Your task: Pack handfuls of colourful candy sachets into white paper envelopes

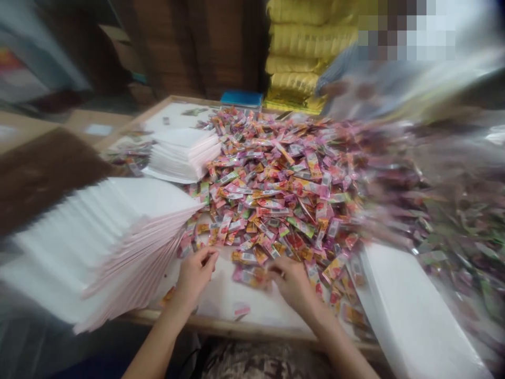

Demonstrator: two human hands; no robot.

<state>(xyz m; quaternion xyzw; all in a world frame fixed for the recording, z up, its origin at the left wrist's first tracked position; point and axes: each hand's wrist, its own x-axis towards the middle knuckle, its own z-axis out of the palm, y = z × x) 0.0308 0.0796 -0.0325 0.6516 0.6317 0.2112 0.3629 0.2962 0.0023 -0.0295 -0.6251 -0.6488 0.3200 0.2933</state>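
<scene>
Small wrapped snack packets [272,195] in pink, orange and green lie heaped over the table. Close to the front of the heap, my left hand [196,273] hovers above the white tabletop with its fingers curled together and nothing showing between them. My right hand [292,279] pinches the end of a pink packet [249,275], which is smeared by motion. A few loose packets lie just beyond the fingers of both hands. On the tabletop between my forearms rests a small pink-and-white piece [241,309].
A fanned stack of white bags with pinkish edges [118,237] stands at the left, a smaller white stack [181,152] behind it. A white box-like block [414,310] sits at the right. Yellow sacks [303,58] are piled behind the table. A blurred person [355,89] is at the far right.
</scene>
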